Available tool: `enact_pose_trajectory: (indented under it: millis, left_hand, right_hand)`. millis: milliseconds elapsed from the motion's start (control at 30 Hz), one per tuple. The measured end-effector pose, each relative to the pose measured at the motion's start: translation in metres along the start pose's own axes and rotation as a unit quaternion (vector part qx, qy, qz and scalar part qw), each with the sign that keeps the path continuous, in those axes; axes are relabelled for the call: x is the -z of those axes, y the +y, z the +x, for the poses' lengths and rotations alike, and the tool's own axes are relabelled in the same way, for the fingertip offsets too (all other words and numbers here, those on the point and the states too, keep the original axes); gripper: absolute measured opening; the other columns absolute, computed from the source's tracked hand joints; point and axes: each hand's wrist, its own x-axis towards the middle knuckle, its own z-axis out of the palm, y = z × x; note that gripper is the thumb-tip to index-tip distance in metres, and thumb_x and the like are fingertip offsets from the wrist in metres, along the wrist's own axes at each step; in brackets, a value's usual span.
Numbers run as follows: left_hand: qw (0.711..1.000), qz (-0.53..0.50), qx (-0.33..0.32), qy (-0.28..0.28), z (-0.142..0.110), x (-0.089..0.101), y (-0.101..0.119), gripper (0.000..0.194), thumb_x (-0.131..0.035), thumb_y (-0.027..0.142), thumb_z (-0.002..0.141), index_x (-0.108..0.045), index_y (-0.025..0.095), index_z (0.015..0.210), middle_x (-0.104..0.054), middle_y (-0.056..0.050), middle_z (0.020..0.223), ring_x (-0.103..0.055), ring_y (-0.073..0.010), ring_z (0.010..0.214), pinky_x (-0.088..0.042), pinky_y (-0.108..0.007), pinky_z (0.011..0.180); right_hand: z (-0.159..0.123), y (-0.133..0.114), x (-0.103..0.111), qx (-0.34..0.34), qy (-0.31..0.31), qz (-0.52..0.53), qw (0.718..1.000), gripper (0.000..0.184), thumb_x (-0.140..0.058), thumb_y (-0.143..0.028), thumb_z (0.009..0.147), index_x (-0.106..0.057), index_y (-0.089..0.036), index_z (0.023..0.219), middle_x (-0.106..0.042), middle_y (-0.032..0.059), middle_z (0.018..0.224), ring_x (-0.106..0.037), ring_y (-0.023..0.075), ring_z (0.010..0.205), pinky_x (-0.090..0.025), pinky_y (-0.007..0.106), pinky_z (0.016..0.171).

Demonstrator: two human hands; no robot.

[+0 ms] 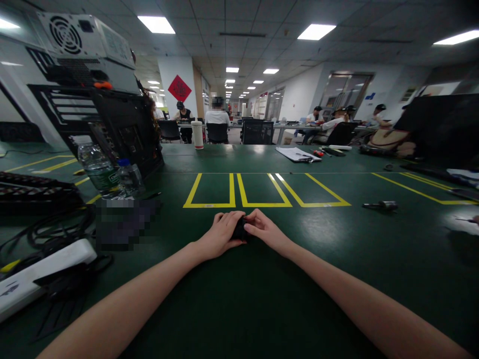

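Observation:
Between my two hands is a small black object (240,230), mostly covered by fingers, so its kind cannot be made out. My left hand (221,233) is wrapped round its left side, thumb below and fingers over the top. From the right, my right hand (266,231) pinches the same object with thumb and fingertips. Both hands are low over the green tabletop (239,299), just in front of the yellow tape outlines (264,204).
At left stand a computer case (125,129) with a power supply (86,37) on top, a water bottle (95,167), cables and a white power strip (45,274). A screwdriver-like tool (380,205) lies at right. Farther back are a clipboard (295,154), a white cup (197,135) and seated people.

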Motion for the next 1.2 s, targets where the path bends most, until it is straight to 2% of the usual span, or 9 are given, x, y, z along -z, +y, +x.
enact_pose_trajectory:
  millis: [100,233,433,600,800,1000,1200]
  left_hand:
    - [1.000,0.003,0.002,0.001,0.0008,-0.0003,0.0004,0.064,-0.060,0.029,0.074,-0.020,0.023,0.124,-0.042,-0.009,0.122,-0.041,-0.0243,0.112,-0.026,-0.043,0.095]
    - [1.000,0.001,0.005,0.000,0.0010,-0.0004,-0.0001,0.063,-0.060,0.029,0.074,-0.021,0.024,0.124,-0.042,-0.008,0.122,-0.041,-0.0247,0.112,-0.025,-0.043,0.095]
    - [1.000,-0.002,0.000,0.003,0.0002,0.0000,-0.0008,0.060,-0.059,0.027,0.076,-0.023,0.023,0.124,-0.043,-0.008,0.121,-0.042,-0.0237,0.110,-0.026,-0.043,0.095]
    - [1.000,-0.005,-0.001,0.004,-0.0004,0.0004,0.0000,0.063,-0.060,0.029,0.075,-0.022,0.023,0.125,-0.043,-0.008,0.121,-0.041,-0.0235,0.111,-0.025,-0.043,0.095]
    - [1.000,-0.011,0.000,0.003,-0.0001,0.0011,0.0005,0.063,-0.060,0.029,0.075,-0.022,0.023,0.124,-0.043,-0.008,0.121,-0.042,-0.0232,0.111,-0.025,-0.043,0.096]
    - [1.000,0.001,-0.002,0.003,0.0002,-0.0012,-0.0012,0.061,-0.059,0.028,0.075,-0.022,0.023,0.124,-0.043,-0.008,0.121,-0.042,-0.0243,0.110,-0.026,-0.044,0.095]
    - [1.000,0.000,-0.008,0.008,0.0001,-0.0008,-0.0007,0.063,-0.059,0.029,0.075,-0.021,0.023,0.125,-0.043,-0.008,0.121,-0.042,-0.0240,0.110,-0.027,-0.043,0.094]
  right_hand:
    - [0.0018,0.0052,0.0002,-0.008,0.016,-0.011,1.000,0.022,-0.059,-0.032,0.073,-0.046,-0.021,0.087,-0.054,0.0000,0.091,-0.054,0.0163,0.091,-0.044,0.035,0.082]
    - [0.0001,0.0013,0.0000,-0.015,0.006,-0.031,0.999,0.023,-0.058,-0.030,0.074,-0.047,-0.020,0.092,-0.054,0.0014,0.094,-0.054,0.0168,0.093,-0.044,0.037,0.084]
    - [-0.0033,-0.0026,-0.0007,0.029,-0.015,-0.029,0.999,0.030,-0.065,-0.025,0.067,-0.046,-0.022,0.089,-0.052,-0.0001,0.095,-0.052,0.0173,0.097,-0.042,0.036,0.086]
    - [-0.0008,0.0020,-0.0019,0.025,0.027,-0.045,0.998,0.017,-0.057,-0.030,0.074,-0.049,-0.021,0.086,-0.052,-0.0003,0.090,-0.054,0.0162,0.090,-0.043,0.035,0.083]
    - [-0.0022,-0.0003,-0.0027,-0.007,0.025,-0.065,0.998,0.022,-0.054,-0.032,0.077,-0.047,-0.021,0.095,-0.053,0.0022,0.096,-0.053,0.0174,0.092,-0.044,0.037,0.081]
    - [-0.0025,0.0033,-0.0024,0.042,0.009,-0.044,0.998,0.029,-0.064,-0.025,0.069,-0.046,-0.021,0.091,-0.051,0.0001,0.094,-0.053,0.0168,0.093,-0.043,0.035,0.084]
    - [-0.0007,0.0035,-0.0034,0.037,0.035,-0.057,0.997,0.016,-0.056,-0.029,0.076,-0.048,-0.021,0.087,-0.052,-0.0002,0.090,-0.054,0.0166,0.090,-0.044,0.036,0.082]
